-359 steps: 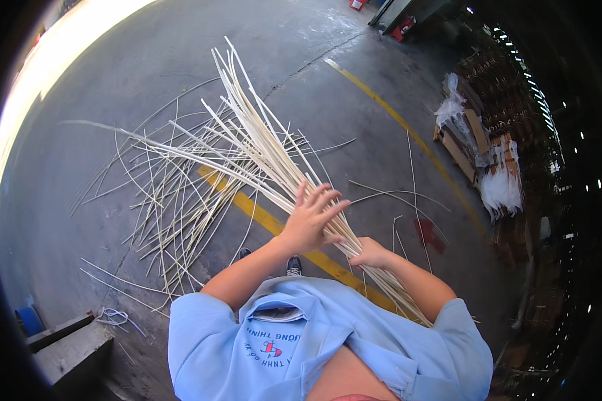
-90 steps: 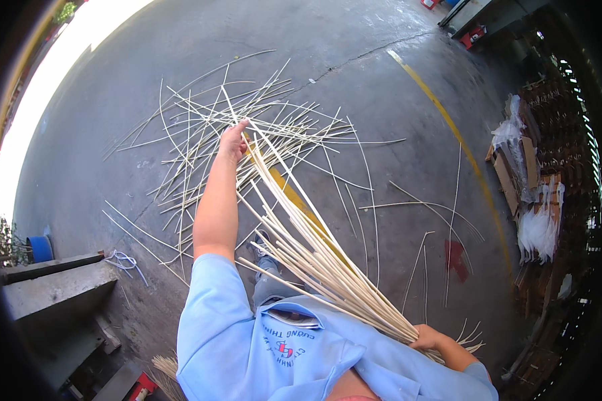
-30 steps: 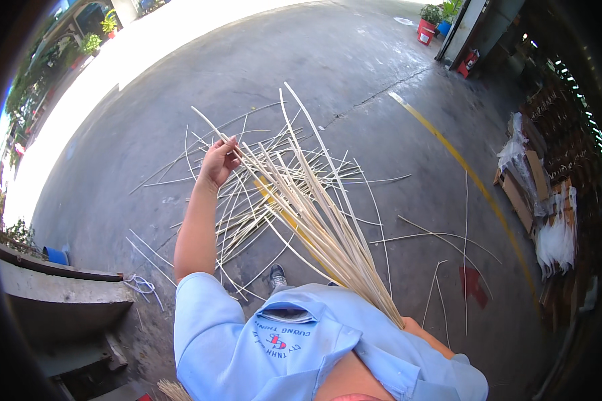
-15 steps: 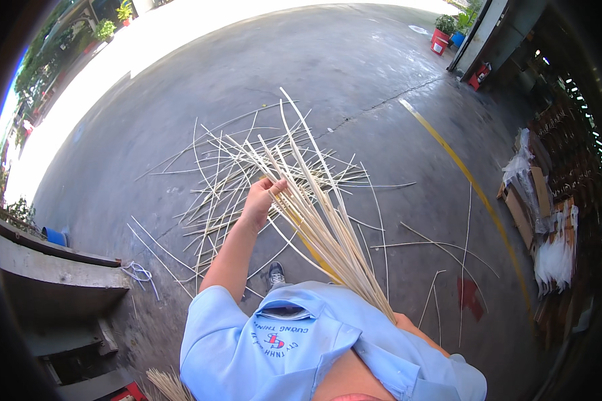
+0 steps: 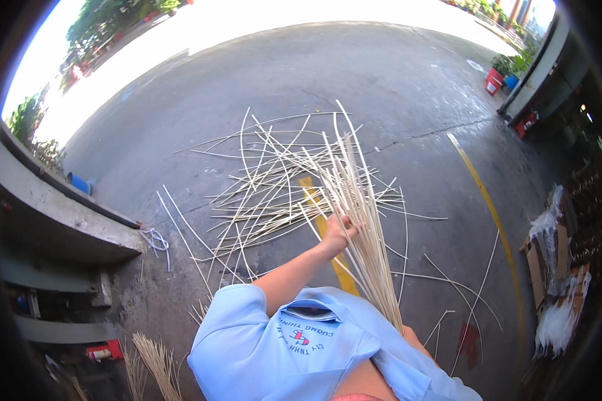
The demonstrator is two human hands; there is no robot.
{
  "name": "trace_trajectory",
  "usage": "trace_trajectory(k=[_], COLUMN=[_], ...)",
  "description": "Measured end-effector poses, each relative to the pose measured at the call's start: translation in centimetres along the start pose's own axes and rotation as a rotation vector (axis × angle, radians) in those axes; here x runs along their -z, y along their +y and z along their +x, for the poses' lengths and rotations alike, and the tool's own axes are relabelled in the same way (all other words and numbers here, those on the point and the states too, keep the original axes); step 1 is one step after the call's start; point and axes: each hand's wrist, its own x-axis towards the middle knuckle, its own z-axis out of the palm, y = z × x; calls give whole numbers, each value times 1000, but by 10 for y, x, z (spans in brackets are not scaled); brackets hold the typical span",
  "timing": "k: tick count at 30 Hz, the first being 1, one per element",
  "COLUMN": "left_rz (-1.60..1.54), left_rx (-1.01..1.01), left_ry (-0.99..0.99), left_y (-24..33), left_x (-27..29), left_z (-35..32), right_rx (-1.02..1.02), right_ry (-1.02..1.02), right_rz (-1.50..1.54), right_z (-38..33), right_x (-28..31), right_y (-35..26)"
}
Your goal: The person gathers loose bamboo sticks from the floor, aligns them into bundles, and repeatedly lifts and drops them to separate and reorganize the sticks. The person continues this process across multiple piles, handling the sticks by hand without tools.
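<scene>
The left hand [image 5: 341, 230] reaches out over the concrete floor [image 5: 180, 134] and rests against a bundle of long pale cane strips [image 5: 364, 227], its fingers [image 5: 353, 227] curled loosely around a few of them. The bundle slants from the near right, where the right hand [image 5: 411, 337] grips its lower end, largely hidden behind the blue sleeve, to the far middle, where it fans out. More loose strips [image 5: 261, 194] lie scattered on the floor to the left, across a yellow painted line [image 5: 314, 207].

A light blue short-sleeved shirt [image 5: 301, 341] with chest print.
</scene>
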Motion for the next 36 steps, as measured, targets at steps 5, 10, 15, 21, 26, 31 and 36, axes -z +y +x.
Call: trace_trajectory(k=[5,10,15,21,26,31,36], left_rz=[307,-174,-432,-905,-1122,-1215,-1217], left_rx=[-26,-10,634,455,684,1042,1313], left_ry=[211,408,-61,73,107,214,243], left_y=[-24,-28,-44,-63,-108,-161,-195], left_x=[22,40,9,-31,-35,-60,-63], left_z=[17,-2,-62,-38,-56,-126,-154], right_rx=[106,7,-100,-386,-707,-1021,-1261], right_ry=[-12,32,-142,-497,-591,-537,-533], right_rz=[-24,107,193,412,453,261,240], right_z=[22,45,74,93,78,52,51], right_x=[-4,15,14,-3,-13,-35,-54], right_y=[-52,-108,-164,-193,-163,-138,-130])
